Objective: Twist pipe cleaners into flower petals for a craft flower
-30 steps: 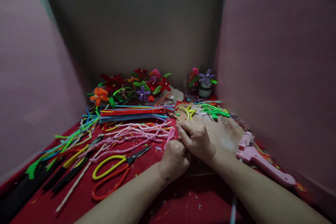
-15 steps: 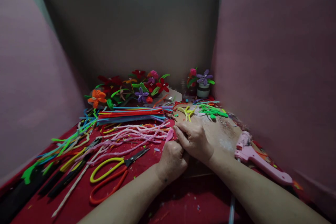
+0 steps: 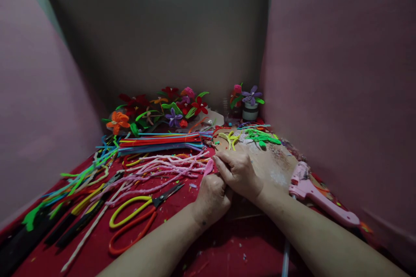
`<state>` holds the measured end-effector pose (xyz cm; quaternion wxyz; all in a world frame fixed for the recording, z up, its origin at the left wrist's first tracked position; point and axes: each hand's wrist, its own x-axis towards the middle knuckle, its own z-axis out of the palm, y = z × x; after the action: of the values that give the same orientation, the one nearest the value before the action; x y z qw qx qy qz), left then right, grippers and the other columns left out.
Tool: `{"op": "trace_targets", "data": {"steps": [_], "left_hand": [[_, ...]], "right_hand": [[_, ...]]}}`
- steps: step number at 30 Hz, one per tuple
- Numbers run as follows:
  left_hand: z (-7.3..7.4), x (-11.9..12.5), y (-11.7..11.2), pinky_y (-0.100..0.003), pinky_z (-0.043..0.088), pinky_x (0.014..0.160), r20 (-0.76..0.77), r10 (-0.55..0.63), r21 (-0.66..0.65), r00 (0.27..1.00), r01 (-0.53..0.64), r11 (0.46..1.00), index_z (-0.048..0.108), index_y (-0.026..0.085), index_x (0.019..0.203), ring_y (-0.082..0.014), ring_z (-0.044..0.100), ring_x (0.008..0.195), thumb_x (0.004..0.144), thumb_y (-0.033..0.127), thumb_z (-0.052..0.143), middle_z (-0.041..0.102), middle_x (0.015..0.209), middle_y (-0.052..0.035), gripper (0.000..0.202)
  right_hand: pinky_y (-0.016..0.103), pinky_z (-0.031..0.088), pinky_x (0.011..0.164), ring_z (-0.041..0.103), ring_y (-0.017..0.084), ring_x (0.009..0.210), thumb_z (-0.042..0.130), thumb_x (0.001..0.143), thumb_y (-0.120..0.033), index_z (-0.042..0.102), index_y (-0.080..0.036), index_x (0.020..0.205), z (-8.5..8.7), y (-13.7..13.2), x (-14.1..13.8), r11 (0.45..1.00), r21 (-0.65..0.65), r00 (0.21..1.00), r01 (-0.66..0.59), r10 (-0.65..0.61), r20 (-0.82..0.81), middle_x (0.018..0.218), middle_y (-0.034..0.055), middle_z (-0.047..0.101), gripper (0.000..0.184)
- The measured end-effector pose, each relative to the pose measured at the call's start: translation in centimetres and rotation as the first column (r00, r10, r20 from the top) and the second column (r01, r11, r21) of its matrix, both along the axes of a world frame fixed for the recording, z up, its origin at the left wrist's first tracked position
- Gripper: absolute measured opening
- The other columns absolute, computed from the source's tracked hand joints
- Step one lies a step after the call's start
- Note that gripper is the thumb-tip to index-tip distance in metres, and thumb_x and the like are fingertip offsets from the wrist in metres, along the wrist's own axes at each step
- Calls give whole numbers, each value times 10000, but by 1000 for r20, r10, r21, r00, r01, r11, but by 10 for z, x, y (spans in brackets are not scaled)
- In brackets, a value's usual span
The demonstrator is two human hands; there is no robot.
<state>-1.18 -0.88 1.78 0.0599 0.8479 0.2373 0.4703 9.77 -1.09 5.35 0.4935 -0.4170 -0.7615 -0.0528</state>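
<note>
Our view's swung slightly right; our curled left hand (image 3: 212, 195) and right hand (image 3: 239, 174) meet beside a pink loop (image 3: 209, 166), what they pinch we can't tell!

Petal loop (image 3: 209, 167): pink.
Scissors (image 3: 158, 201): yellow and red-orange, then black, as I see them.
Stem bundle (image 3: 162, 141): red, blue and yellow, striped lengthwise on my feed.
Loose stems (image 3: 182, 167): pink and cream.
Leaf pieces (image 3: 264, 136): bright green.
Glue gun (image 3: 325, 202): pale pink.
Pot (image 3: 250, 112): pale, dark-banded.
Cloth (image 3: 214, 249): deep red, I note, flecked multicoloured.
</note>
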Motion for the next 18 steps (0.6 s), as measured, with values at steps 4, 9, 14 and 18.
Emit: {"op": "trace_targets", "data": {"steps": [4, 9, 14, 18], "left_hand": [[-1, 0, 0, -232, 422, 425, 0, 1, 0, 1000, -1, 1000, 649, 90, 630, -165, 588, 448, 727, 109, 442, 646, 531, -110, 229], [-3, 0, 1, -224, 403, 423, -14, 13, -5, 1000, -13, 1000, 641, 104, 604, -148, 563, 433, 726, 114, 435, 633, 509, -94, 240], [-2, -1, 1, -222, 392, 429, -34, 19, -23, 999, -20, 1000, 638, 117, 602, -137, 550, 435, 727, 113, 433, 631, 509, -83, 241], [-2, -1, 1, -225, 393, 423, -28, 23, -16, 999, -23, 1000, 643, 116, 616, -141, 553, 428, 720, 117, 435, 639, 519, -89, 232]], "right_hand": [[218, 371, 557, 510, 98, 521, 446, 871, -220, 621, -159, 726, 0, 0, 0, 1000, -5, 1000, 1, -1, 1, 593, 15, 599, 236], [215, 374, 569, 529, 101, 541, 460, 863, -207, 639, -138, 751, 0, 0, 0, 1000, 12, 1000, 2, -2, 4, 601, 23, 608, 222], [215, 368, 560, 511, 98, 529, 447, 869, -218, 630, -148, 732, 0, 0, 0, 1000, 2, 1000, 12, -12, 14, 592, 18, 598, 239], [215, 374, 565, 515, 99, 533, 442, 870, -225, 624, -156, 730, -1, 0, 0, 1000, -13, 1000, 14, -13, 11, 593, 16, 600, 240]]}}
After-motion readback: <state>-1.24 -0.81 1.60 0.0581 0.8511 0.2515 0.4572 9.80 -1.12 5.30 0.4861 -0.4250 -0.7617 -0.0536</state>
